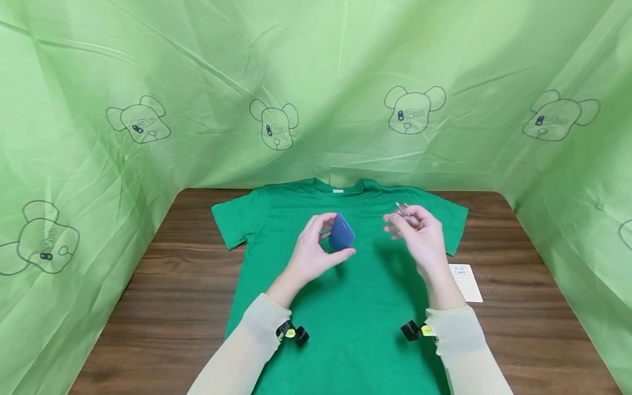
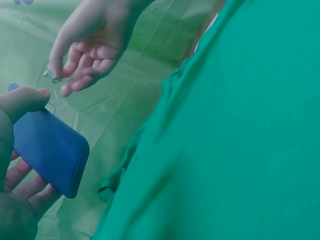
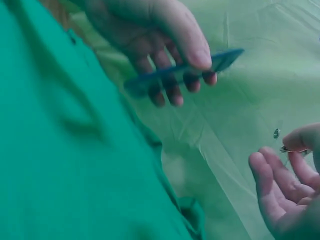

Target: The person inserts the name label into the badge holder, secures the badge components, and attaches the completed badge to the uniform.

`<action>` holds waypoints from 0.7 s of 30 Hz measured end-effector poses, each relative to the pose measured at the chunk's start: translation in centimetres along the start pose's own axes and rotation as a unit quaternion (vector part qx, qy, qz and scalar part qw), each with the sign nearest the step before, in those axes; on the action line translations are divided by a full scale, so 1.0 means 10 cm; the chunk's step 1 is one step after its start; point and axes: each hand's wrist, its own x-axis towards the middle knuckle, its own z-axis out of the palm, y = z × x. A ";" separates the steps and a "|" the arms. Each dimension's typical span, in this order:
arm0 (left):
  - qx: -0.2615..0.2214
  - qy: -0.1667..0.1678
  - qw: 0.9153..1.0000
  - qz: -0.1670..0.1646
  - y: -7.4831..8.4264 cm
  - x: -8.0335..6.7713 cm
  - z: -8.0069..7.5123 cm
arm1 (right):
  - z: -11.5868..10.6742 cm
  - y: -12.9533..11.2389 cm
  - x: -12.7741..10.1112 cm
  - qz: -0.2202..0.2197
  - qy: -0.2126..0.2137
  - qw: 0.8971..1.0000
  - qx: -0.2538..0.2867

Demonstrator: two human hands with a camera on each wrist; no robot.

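Head view shows 2 hands raised above a green T-shirt (image 1: 345,307) spread flat on the brown wooden worktop (image 1: 163,307). Left hand (image 1: 316,249) grips a flat blue case (image 1: 342,232), thumb on 1 face and fingers curled behind the other. Right hand (image 1: 419,233), just beside it and apart from the case, pinches a small metal safety pin (image 1: 402,208) between thumb and forefinger, its other fingers loosely spread. A white card (image 1: 466,282) lies on the worktop at the shirt's right edge. Green sheeting (image 1: 316,82) printed with bear outlines surrounds the worktop.
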 end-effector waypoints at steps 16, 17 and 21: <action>0.018 0.002 1.000 -0.008 -0.05 0.00 -0.01 | -1.00 0.12 0.16 -0.033 0.005 0.998 -0.060; 0.018 0.001 1.000 -0.008 -0.05 0.00 -0.01 | -1.05 0.15 0.15 -0.030 0.009 0.998 -0.057; 0.018 -0.002 1.000 -0.006 -0.06 0.01 0.00 | -1.23 0.28 0.12 -0.012 0.025 0.998 -0.059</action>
